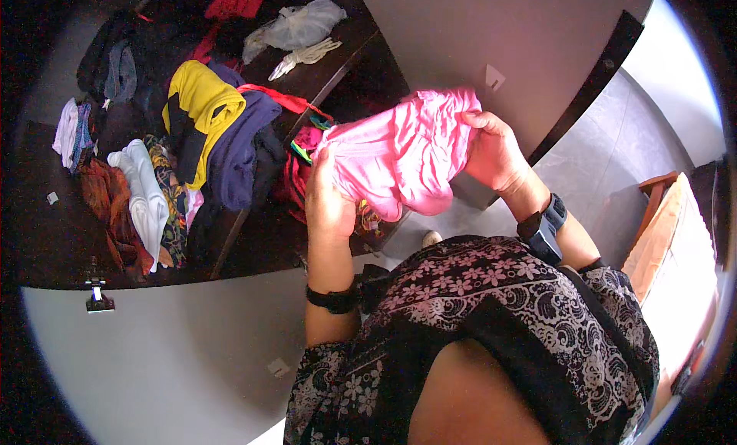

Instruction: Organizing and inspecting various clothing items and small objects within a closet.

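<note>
A pink cloth garment point(397, 157), folded and wrinkled, is held up between my two hands. My left hand point(331, 197) grips its near left end, thumb on top. At the opposite end, my right hand point(495, 148) pinches the cloth with the thumb over it. Behind the garment, bright red and multicoloured fabrics point(302, 142) lie partly hidden in the dark cupboard. Left of my hands, a yellow and black garment point(204, 99) rests over a navy cloth point(242, 157) on the shelf.
Pale blue folded trousers point(144, 191), a rust-brown cloth point(109, 197) and a floral cloth point(167, 186) sit on the shelf. A clear plastic bag point(308, 24) and a bundled white cord point(305, 56) are farther back. Cupboard doors point(173, 341) stand open; a bed point(676, 237) is at right.
</note>
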Tool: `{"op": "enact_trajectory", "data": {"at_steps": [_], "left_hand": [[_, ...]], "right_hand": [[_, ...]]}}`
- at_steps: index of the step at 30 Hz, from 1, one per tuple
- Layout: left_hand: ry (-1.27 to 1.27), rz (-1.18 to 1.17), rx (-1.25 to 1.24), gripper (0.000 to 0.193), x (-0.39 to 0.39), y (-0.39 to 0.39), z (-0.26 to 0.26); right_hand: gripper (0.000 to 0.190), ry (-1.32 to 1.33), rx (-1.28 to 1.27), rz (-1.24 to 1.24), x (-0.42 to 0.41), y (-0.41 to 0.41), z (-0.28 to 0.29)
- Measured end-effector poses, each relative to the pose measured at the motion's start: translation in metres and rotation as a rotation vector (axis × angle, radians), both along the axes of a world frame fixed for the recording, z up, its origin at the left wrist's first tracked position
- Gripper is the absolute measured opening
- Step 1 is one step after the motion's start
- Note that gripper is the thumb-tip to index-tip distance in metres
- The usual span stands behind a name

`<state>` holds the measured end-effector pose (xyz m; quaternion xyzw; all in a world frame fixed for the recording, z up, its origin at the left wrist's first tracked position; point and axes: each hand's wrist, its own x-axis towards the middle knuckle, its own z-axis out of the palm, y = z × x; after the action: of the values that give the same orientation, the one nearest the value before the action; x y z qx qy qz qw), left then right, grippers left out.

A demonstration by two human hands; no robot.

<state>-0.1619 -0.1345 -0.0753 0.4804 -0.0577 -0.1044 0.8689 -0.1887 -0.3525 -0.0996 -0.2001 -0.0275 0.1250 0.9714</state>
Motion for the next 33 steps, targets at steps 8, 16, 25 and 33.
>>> {"op": "enact_trajectory", "data": {"at_steps": [8,16,25,33], "left_hand": [[-0.054,-0.018,-0.017,0.039,-0.005,0.018,-0.005],[0.025,-0.204,0.053,0.054,-0.020,0.007,0.013],[-0.058,-0.080,0.260,0.054,-0.020,0.028,0.022],[-0.103,0.017,0.156,0.053,-0.020,0.070,0.028]], "right_hand": [[0.038,-0.055,-0.040,-0.013,-0.004,0.005,0.006],[0.049,-0.135,-0.599,0.110,-0.003,0.017,-0.014],[0.033,-0.048,-0.667,0.174,-0.007,0.027,-0.043],[0.019,0.119,-0.288,-0.077,-0.010,0.007,-0.044]]}}
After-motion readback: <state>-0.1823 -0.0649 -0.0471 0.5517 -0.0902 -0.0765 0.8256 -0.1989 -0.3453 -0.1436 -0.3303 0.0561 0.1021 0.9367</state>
